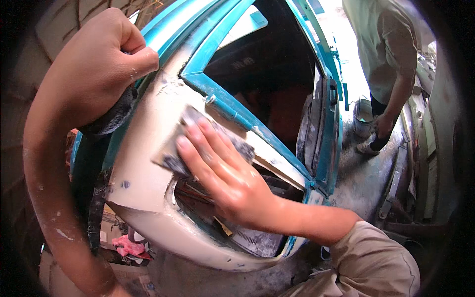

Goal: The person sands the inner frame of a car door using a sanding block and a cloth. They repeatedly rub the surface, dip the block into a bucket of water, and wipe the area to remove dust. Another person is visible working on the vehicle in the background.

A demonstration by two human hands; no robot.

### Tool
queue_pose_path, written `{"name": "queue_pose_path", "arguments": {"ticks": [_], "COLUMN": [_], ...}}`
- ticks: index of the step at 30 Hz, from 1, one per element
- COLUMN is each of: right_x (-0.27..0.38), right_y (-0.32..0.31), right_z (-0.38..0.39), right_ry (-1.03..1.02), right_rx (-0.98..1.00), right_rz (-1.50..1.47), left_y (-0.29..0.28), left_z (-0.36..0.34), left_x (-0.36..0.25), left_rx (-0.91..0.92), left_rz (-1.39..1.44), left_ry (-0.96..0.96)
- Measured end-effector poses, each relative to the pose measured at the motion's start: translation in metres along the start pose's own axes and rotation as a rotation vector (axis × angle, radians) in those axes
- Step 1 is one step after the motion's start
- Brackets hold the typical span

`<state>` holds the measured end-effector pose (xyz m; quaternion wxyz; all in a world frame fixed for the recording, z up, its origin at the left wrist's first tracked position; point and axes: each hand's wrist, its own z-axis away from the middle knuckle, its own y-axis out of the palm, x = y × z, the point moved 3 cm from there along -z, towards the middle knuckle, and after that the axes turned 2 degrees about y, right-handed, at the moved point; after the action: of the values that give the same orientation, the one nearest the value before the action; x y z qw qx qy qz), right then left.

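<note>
My right hand (230,178) lies with outstretched fingers on a grey, dark-smudged sanding sheet (237,143), pressing it against the cream-filled body panel (141,163) beside a cut-out opening. My left hand (118,54) is curled closed at the upper left, beside the teal roof edge (163,20); whatever its fingers grip is hidden. A dark, fuzzy pad (114,114) shows just below that hand. The teal window frame (232,109) runs diagonally above my right hand, with white filler along its lower edge.
Another person (381,54) stands at the right beside a metal bucket (362,119) on the dusty floor (351,188). Metal strips and panels (415,158) lean along the right wall. A pink cloth (128,245) lies below the car body at lower left.
</note>
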<state>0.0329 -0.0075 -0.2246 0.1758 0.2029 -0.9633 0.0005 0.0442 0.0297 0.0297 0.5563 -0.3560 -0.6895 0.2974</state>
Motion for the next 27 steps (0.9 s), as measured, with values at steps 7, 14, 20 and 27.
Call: {"name": "queue_pose_path", "arguments": {"ticks": [7,14,20,27], "right_x": [0.004,0.000,0.042,0.024], "right_y": [0.002,-0.004,0.018,0.015], "right_z": [-0.025,-0.016,0.013,-0.015], "right_ry": [0.002,-0.036,-0.043,-0.055], "right_rx": [-0.031,-0.014,-0.018,-0.029], "right_rz": [-0.023,-0.016,0.061,0.116], "left_y": [0.001,-0.003,-0.021,-0.015], "left_z": [-0.007,0.002,-0.007,0.008], "left_x": [0.010,-0.028,-0.041,-0.042], "left_rx": [0.132,-0.053,0.241,0.127], "left_rz": [-0.006,-0.116,-0.006,-0.095], "left_ry": [-0.094,-0.123,-0.423,-0.435]}}
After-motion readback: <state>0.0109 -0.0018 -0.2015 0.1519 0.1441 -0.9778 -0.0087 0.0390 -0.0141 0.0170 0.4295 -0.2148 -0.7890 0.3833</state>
